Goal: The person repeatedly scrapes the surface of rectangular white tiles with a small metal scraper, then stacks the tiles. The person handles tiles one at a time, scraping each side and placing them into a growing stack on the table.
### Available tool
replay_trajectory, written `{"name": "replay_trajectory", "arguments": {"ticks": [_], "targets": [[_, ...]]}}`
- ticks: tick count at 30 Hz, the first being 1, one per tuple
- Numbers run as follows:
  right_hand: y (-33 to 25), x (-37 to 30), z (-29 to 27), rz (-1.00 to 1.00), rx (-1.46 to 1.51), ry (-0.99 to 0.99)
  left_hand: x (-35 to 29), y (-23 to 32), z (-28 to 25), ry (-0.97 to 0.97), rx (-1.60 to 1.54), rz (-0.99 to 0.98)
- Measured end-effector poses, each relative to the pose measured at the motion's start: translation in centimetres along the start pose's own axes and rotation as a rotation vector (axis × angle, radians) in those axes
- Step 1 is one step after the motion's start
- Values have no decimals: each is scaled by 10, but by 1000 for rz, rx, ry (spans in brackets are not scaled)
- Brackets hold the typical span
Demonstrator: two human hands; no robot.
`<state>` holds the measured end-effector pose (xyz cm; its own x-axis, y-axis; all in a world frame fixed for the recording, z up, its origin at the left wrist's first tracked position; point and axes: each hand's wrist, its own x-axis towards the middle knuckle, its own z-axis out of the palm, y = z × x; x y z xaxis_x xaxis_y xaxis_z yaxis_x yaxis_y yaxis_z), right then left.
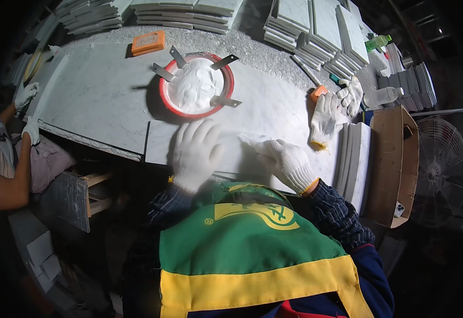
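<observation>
My left hand (196, 151), in a white knit glove, lies flat with its fingers stretched out on a pale marble slab (159, 139). To its right, my right hand (290, 163), gloved the same way, is closed low over the slab, fingertips pressed together. Whatever they may grip is too small to make out against the white stone. Just beyond my left hand stands a red-rimmed bowl (230, 85) heaped with white paste (196, 87). Several flat metal blades (225, 62) stick out over its rim.
An orange block (148, 42) lies behind the bowl. Marble tiles (290, 16) are stacked along the back. Loose gloves (324, 117), an orange-handled tool (318, 93), a clear bottle (382, 97), a cardboard box (393, 164) and a fan (437, 167) are rightward. A co-worker's gloved hands (31, 130) are at left.
</observation>
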<state>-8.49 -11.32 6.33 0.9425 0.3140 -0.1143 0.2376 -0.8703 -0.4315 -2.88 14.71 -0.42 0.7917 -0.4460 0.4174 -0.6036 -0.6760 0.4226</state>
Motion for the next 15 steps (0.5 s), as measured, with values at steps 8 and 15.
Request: {"name": "replay_trajectory", "arguments": {"ticks": [8,15], "targets": [[3,3,6,26,-14,-28,2,1,-2,-12,4,-13],[4,2,6,-18,3,21,2,1,-2,-22,2,-20]]}}
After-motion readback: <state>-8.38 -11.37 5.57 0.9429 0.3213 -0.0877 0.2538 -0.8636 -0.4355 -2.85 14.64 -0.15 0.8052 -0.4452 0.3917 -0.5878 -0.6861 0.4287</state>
